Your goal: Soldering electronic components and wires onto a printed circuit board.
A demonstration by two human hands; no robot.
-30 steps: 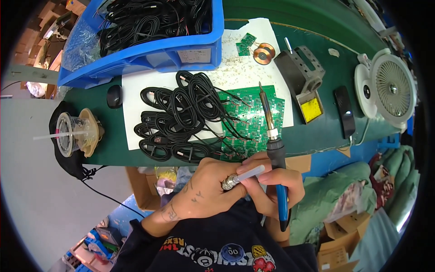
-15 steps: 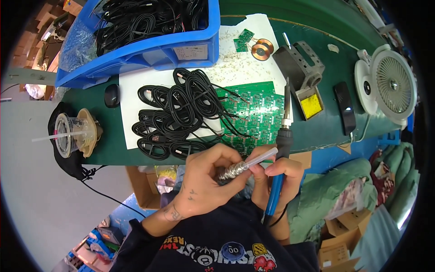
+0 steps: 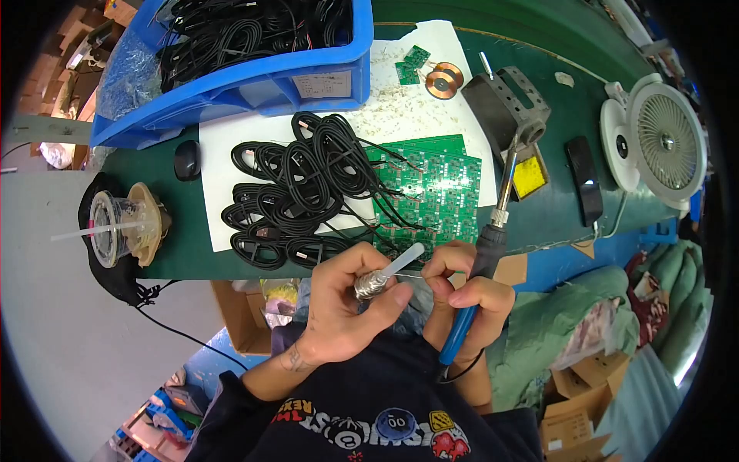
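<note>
My left hand (image 3: pixel 339 316) is closed round a silvery coil of solder wire (image 3: pixel 371 286), wound on a translucent whitish tube (image 3: pixel 406 258) that sticks out up and to the right. A thin strand runs from the coil to the pinched fingertips of my right hand (image 3: pixel 471 296). That same hand grips a soldering iron (image 3: pixel 488 248) with a blue and dark grey handle, its tip pointing away from me. Just beyond both hands lies a panel of green circuit boards (image 3: pixel 431 189). Black coiled cables (image 3: pixel 312 173) lie beside it, their thin wire ends over the boards.
A blue bin (image 3: pixel 254 96) of black cables stands at the far left. At right are a soldering-iron stand (image 3: pixel 508 104) with a yellow sponge (image 3: pixel 529 178), a phone (image 3: pixel 586 185) and a white fan (image 3: pixel 666 142). A mouse (image 3: pixel 187 160) and plastic cup (image 3: pixel 112 229) are left.
My right fingers have drawn back from the coil, with the strand now showing between the hands. The iron's tip has swung right, towards the stand. The tube now tilts more steeply.
</note>
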